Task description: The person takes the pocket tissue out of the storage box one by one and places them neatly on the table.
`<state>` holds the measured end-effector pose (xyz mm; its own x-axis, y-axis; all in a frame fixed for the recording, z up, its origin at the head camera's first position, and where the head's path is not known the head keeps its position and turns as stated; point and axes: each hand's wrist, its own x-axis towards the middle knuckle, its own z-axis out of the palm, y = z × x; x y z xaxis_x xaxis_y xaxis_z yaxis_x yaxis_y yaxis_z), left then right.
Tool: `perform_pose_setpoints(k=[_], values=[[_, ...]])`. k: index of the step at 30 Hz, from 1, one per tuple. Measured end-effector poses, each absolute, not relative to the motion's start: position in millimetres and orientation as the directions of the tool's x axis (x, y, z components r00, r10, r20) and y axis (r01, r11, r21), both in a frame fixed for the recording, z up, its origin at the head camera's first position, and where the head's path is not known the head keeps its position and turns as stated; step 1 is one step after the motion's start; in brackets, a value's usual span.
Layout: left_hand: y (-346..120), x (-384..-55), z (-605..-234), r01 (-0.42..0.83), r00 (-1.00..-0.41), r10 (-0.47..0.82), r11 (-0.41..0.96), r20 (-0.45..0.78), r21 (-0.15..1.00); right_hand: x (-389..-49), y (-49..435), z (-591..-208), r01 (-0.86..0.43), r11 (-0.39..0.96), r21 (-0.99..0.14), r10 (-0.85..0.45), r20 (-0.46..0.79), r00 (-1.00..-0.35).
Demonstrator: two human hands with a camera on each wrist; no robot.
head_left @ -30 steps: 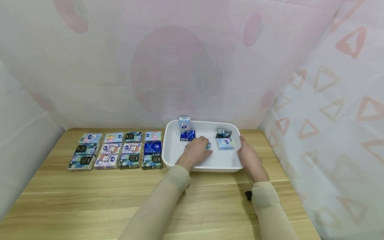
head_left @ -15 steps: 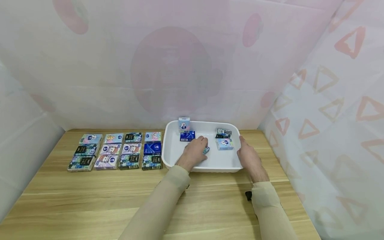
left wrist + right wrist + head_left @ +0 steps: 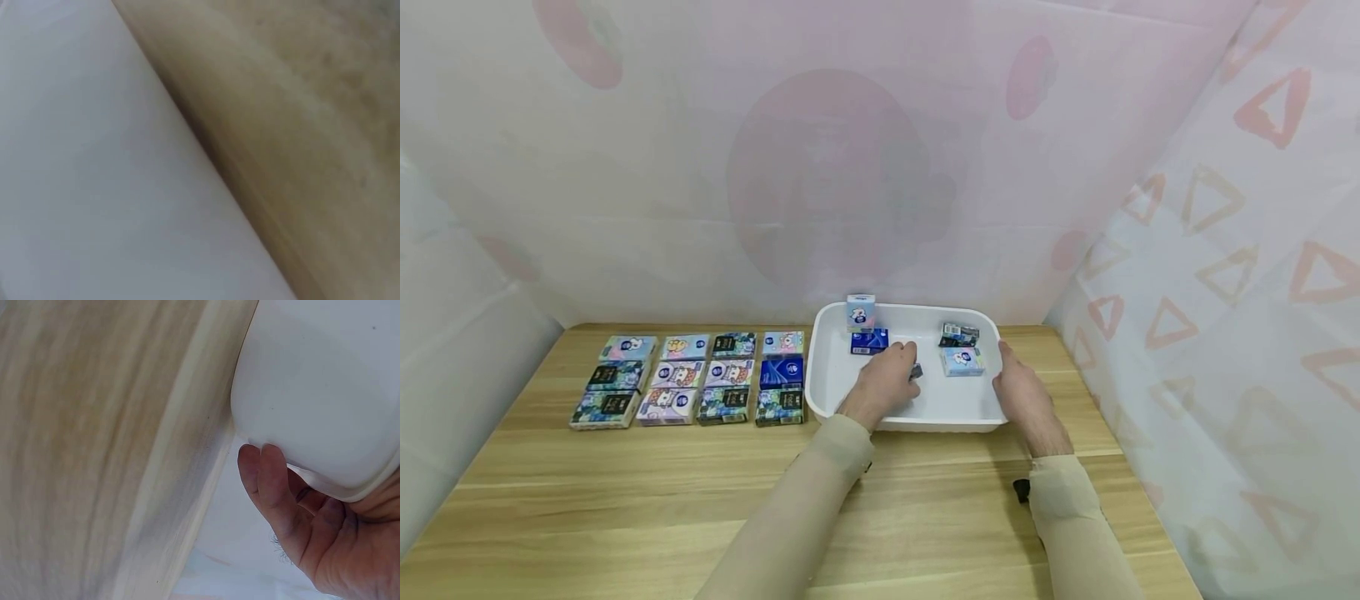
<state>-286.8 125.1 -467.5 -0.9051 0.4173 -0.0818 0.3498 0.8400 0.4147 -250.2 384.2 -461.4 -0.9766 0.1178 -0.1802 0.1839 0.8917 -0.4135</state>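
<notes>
In the head view, my left hand (image 3: 887, 382) reaches down into a white plastic tub (image 3: 827, 395). Its fingers grip a small pocket tissue pack (image 3: 915, 372), mostly covered by the hand; only a dark greyish end shows. At the tub's right side my right hand (image 3: 1024, 392) holds the rim. The right wrist view shows that hand's fingers (image 3: 273, 475) against the outside of the tub wall. A dark blue tissue pack (image 3: 869, 340) lies beyond the left hand, near a light blue one (image 3: 861, 312) standing upright at the back.
Another light blue pack (image 3: 962, 361) and a dark patterned pack (image 3: 959, 335) lie in the tub's right half. Left of the tub, several tissue packs (image 3: 672, 405) form rows on the wooden table (image 3: 625, 500). Fabric walls (image 3: 685, 167) stand behind and beside it.
The tissue pack under my left hand has turned, its teal side giving way to a greyish end, and the fingers have drawn in slightly. My right hand has stayed on the rim.
</notes>
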Motion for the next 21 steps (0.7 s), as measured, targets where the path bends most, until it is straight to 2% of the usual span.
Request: perform_pose_setpoints(k=[8, 21], values=[[121, -288, -459, 0.389, -0.900, 0.425, 0.885, -0.101, 0.256, -249, 384, -460, 0.187, 0.892, -0.411, 0.120, -0.183, -0.976], [86, -270, -432, 0.427, -0.896, 0.443, 0.852, 0.016, 0.304, -249, 384, -460, 0.184, 0.889, -0.420, 0.116, -0.181, -0.977]])
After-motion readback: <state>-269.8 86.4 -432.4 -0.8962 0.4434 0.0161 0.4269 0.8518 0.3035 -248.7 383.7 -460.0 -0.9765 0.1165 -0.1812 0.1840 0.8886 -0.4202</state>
